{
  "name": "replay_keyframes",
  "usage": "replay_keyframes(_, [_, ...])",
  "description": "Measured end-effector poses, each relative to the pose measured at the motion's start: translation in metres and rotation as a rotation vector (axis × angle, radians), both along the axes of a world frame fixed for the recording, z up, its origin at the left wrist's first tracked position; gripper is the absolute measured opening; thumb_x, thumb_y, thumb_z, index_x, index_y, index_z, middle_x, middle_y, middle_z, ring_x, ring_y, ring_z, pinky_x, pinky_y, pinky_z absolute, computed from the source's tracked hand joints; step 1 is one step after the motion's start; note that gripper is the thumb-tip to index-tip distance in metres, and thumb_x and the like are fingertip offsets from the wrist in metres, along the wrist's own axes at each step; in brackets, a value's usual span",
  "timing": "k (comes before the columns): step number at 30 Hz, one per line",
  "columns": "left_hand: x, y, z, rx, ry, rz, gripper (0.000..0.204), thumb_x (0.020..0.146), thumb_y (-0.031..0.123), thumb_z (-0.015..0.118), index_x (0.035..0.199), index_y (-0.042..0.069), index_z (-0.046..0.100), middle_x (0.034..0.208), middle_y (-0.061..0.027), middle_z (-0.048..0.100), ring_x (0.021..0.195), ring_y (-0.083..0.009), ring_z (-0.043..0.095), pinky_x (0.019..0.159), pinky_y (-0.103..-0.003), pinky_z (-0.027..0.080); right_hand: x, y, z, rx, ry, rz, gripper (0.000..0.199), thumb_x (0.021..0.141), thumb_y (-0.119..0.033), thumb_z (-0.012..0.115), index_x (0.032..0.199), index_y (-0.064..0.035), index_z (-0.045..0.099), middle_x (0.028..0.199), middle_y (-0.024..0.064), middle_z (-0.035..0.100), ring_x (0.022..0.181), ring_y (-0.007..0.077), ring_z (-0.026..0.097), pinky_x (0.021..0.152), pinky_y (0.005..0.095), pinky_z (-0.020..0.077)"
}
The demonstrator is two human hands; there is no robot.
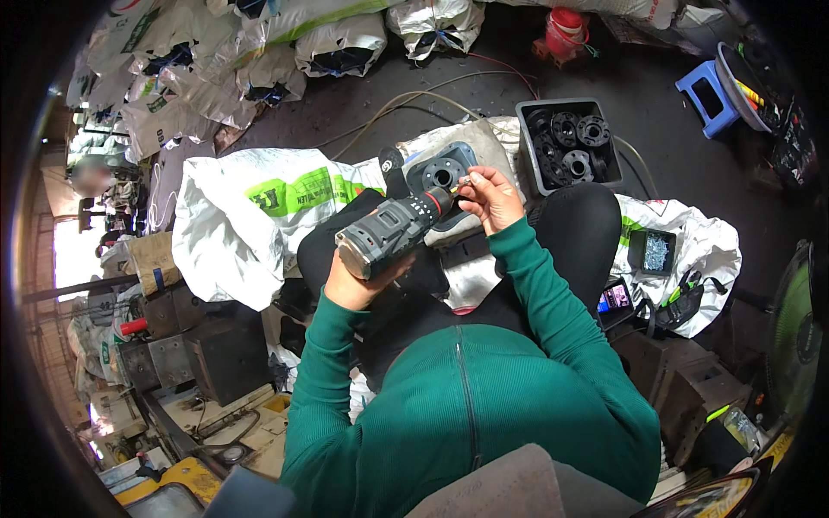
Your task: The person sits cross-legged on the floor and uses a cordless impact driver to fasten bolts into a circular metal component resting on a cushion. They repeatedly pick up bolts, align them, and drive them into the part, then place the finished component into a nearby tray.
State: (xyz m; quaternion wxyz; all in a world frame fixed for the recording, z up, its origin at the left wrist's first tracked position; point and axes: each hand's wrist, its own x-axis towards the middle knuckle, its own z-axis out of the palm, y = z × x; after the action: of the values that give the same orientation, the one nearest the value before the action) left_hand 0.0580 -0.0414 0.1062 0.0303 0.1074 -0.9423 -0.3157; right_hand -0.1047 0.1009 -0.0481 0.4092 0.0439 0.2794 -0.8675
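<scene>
My left hand [352, 289] is wrapped round a grey cordless drill [384, 231], its chuck with a red ring pointing up and to the right. By the chuck's tip, the closed fingertips of my right hand [496, 202] pinch a small shiny metal piece [466, 180], too small to tell its exact kind. Just beyond the drill lies a dark round flanged part [442, 172] with a centre hole, set on a grey block between my knees. The drill's front partly covers the block.
A grey crate [525, 142] of round black parts stands to the right of the block. Farther right, a small black box of screws [658, 252] and a lit phone [615, 298] lie near a white sack [712, 250]. A blue stool [704, 95] stands far right; hoses cross the floor.
</scene>
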Motion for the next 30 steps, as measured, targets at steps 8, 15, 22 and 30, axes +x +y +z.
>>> replay_keyframes(8, [-0.02,-0.002,0.002,-0.079,-0.031,-0.102,0.057,0.066,0.013,0.075,0.117,0.005,0.052,0.11,-0.0101,0.06,0.097,-0.0238,0.06,0.085,-0.031,0.047,-0.018,0.004,-0.012,0.056,0.0,0.131,0.014,0.088,-0.012,0.057,0.099,-0.0036,0.056,0.085,0.0073,0.063,0.073,0.0112,0.064,0.062,0.0231,0.0571])
replay_keyframes(15, [-0.028,-0.002,0.001,-0.104,-0.048,-0.123,0.055,0.066,0.013,0.074,0.116,0.007,0.053,0.115,-0.0095,0.058,0.1,-0.0236,0.06,0.086,-0.03,0.047,-0.024,0.006,-0.02,0.047,-0.024,0.219,0.017,0.088,-0.014,0.058,0.102,-0.0043,0.055,0.085,0.006,0.063,0.072,0.01,0.064,0.063,0.0229,0.0568])
replay_keyframes(22, [-0.048,-0.01,-0.021,-0.015,-0.068,-0.069,0.048,0.07,0.016,0.071,0.114,0.005,0.055,0.105,-0.0116,0.063,0.094,-0.0267,0.061,0.081,-0.033,0.048,-0.019,-0.003,-0.06,0.216,-0.12,0.125,0.023,0.089,-0.02,0.057,0.109,-0.0089,0.055,0.09,0.0046,0.063,0.075,0.0111,0.063,0.062,0.0253,0.0552])
replay_keyframes(30, [-0.084,-0.042,-0.063,0.23,-0.302,0.096,0.047,0.07,0.021,0.074,0.111,0.003,0.058,0.105,-0.0126,0.063,0.098,-0.0226,0.061,0.085,-0.032,0.047,-0.008,-0.032,-0.137,0.682,0.11,0.117,0.036,0.081,-0.027,0.066,0.111,-0.0103,0.056,0.096,0.0007,0.062,0.082,0.0094,0.056,0.066,0.026,0.046])
